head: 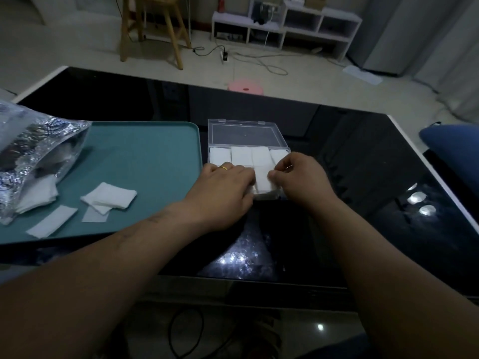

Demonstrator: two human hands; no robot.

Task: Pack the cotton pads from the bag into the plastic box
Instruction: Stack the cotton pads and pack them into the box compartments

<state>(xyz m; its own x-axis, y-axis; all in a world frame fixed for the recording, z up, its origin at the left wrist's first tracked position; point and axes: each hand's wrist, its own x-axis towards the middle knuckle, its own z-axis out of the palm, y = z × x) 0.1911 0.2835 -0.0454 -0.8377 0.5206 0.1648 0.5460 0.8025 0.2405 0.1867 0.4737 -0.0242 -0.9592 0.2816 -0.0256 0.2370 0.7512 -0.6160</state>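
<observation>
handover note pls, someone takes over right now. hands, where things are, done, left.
Left hand: fingers on the left edge of the front pad; grip unclear.
Right hand: pinches that pad's right edge, seating it in the box's front row.
Plastic box: open, lid tipped back, on the black table right of the teal tray.
Done: back-row pads, four across, are in.
Left: the rest of the front row (partly hidden by the hands), the loose pads on the tray, and more at the mouth of the bag at the tray's left.
</observation>
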